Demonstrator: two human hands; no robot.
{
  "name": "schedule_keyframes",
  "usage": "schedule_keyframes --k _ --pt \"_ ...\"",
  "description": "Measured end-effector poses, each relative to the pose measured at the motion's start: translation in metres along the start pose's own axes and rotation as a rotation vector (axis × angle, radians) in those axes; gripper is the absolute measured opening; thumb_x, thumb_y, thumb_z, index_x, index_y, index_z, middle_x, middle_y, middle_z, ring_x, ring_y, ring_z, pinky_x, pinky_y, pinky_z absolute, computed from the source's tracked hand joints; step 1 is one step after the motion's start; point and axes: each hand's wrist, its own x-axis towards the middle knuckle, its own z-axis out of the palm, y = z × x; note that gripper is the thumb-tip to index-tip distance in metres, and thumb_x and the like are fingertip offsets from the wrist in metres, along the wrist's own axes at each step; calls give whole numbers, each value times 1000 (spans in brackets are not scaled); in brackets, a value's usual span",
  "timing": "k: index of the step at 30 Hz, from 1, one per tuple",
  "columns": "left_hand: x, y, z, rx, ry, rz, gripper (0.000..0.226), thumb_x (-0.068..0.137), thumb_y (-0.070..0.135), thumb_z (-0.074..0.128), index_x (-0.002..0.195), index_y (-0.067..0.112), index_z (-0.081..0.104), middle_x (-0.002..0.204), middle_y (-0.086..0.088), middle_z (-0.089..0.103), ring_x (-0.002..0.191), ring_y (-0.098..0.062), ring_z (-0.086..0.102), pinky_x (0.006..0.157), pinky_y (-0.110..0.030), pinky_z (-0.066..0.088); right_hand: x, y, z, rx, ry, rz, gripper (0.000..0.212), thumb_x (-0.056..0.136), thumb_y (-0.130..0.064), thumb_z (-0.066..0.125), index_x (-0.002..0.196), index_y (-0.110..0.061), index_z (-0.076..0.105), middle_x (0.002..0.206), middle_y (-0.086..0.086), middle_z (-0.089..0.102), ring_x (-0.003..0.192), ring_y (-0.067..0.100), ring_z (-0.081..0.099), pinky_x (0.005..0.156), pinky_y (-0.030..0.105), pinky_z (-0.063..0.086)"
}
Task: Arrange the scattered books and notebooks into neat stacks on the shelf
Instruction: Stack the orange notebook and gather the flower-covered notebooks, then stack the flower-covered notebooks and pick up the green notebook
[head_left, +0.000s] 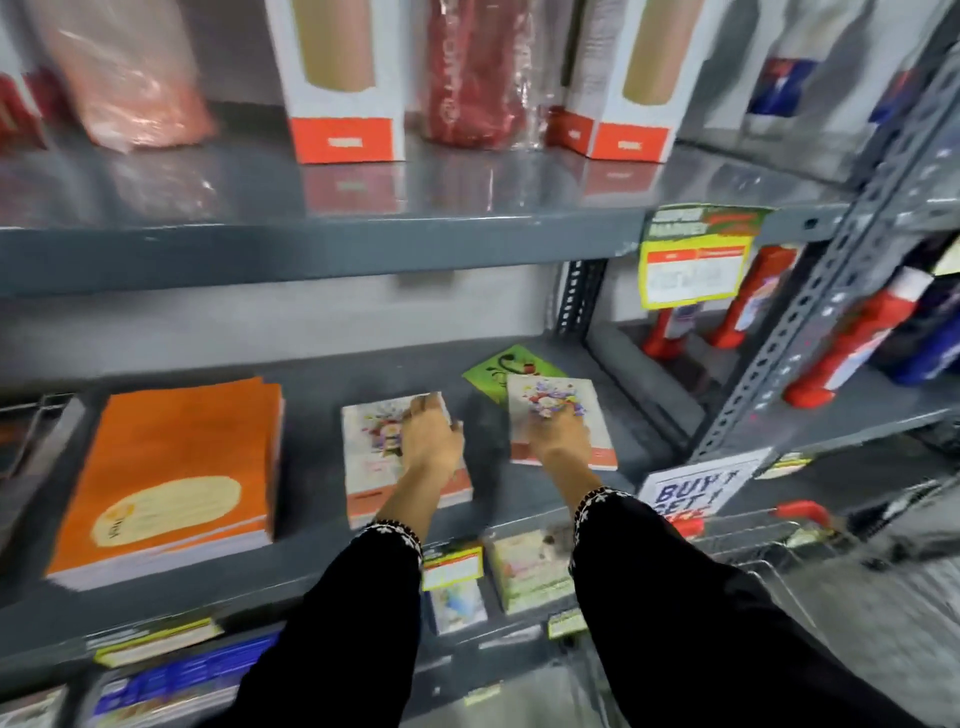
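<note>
On the grey middle shelf (311, 566) lie three groups of notebooks. A thick orange stack (166, 467) sits at the left. In the centre is a white floral stack (371, 462), and my left hand (428, 441) rests on its top, fingers over the far right corner. To the right lies a single white floral notebook (563, 395), slightly askew, with my right hand (558, 434) pressed flat on its cover. A green notebook (493, 371) lies partly under it. The frame is blurred, so I cannot tell how firmly either hand grips.
The shelf above holds white-and-orange boxes (345, 104) and wrapped red items (472, 78). Red and blue bottles (852, 343) stand on the shelf to the right behind a slotted upright (810, 312). A wire cart (769, 540) is at lower right. More notebooks (524, 571) lie on the shelf below.
</note>
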Motion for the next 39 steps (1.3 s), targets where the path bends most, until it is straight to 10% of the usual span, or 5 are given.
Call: schedule_keyframes --k 11,24,32,39 --pt "7 73 83 25 -270 -67 31 93 18 49 110 -5 61 115 -26 66 107 -40 62 87 -42 51 65 37 -34 -126 -151 250 68 82 -34 58 140 -3 39 145 13 42 135 28 42 108 35 41" --pt "10 11 9 -68 37 -168 25 80 7 53 101 -3 64 111 -24 64 103 -35 60 90 -35 48 26 -13 0 242 -312 69 60 74 -37 75 118 1 61 124 15 65 116 30 60 101 37 49" --pt "-35 -79 -45 -135 222 -323 24 81 7 57 96 -9 67 100 -30 68 104 -41 55 85 -39 47 -44 -60 57 108 -454 -95 18 77 -13 63 91 -3 65 99 14 68 106 29 65 71 24 41" --pt "-37 -86 -32 -82 181 -428 38 84 18 53 117 -2 58 123 -24 54 115 -39 47 98 -40 41 -39 -62 61 -19 -416 -99 28 72 -16 62 94 0 61 109 17 66 113 30 62 82 32 53"
